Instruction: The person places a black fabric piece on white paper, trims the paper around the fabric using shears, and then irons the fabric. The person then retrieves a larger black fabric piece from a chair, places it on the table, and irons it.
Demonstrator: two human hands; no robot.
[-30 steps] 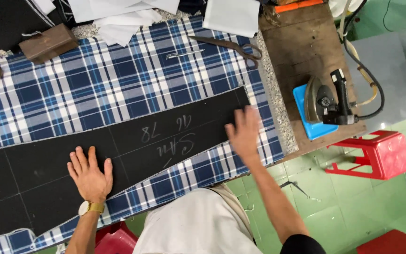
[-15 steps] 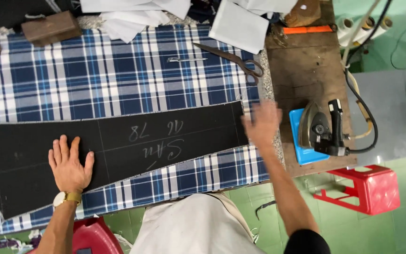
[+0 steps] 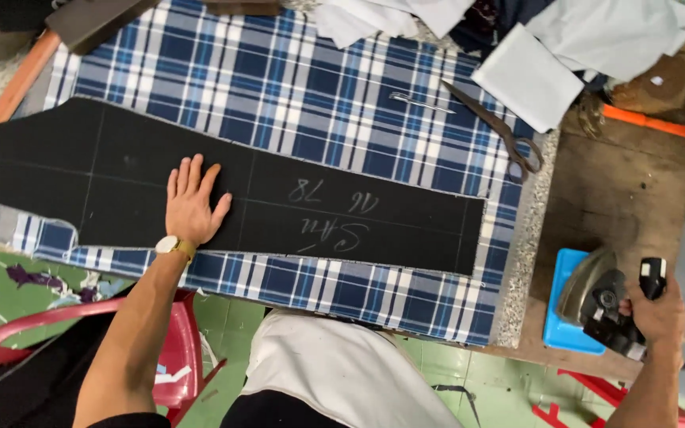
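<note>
A: Status?

B: Black pattern piece (image 3: 231, 198) lies flat on the blue plaid fabric (image 3: 295, 95), chalk lines and chalk writing on it. Left hand (image 3: 192, 202) is open, palm down, fingers spread, pressing the pattern near its middle-left.

A: Right hand?

B: Right hand (image 3: 656, 309) is closed round the handle of the iron (image 3: 604, 297). Iron sits on a blue rest (image 3: 560, 329) on the wooden side surface (image 3: 620, 190), well apart from the fabric.

A: So how far along?

B: My read: layout done, pattern flat and pinned by the hand. Iron is gripped but not on the cloth yet, so pressing looks not started. No cut visible along the pattern edge.

A: Scissors?

B: Scissors (image 3: 497, 127) lie on the plaid near its right edge, beyond the pattern, untouched. White cloth pieces (image 3: 533, 71) piled at the top right.
</note>
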